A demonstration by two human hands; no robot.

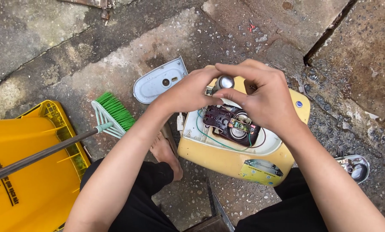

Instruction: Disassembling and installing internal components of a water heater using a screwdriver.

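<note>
Knob: small silver cylinder (225, 81) above the open yellow casing (226, 161), partly hidden by fingers.
Left hand: (188, 92) fingers curled shut, pinching the knob's left side.
Right hand: (265, 96) closed around the knob from the right, covering the casing's far edge.
Inside: dark motor part (231, 124) and green wire (201, 129), details unclear.
Room: grey cover (156, 83) left; broom (113, 114) and yellow dustpan (38, 172), cut off at frame edge.

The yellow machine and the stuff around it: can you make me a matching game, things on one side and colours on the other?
Things:
1. broom bristles
2. machine casing
3. loose cover plate
4. knob in the hands

Colours:
A. yellow
B. silver
C. green
D. pale grey

Pairs: 1-C, 2-A, 3-D, 4-B
</note>
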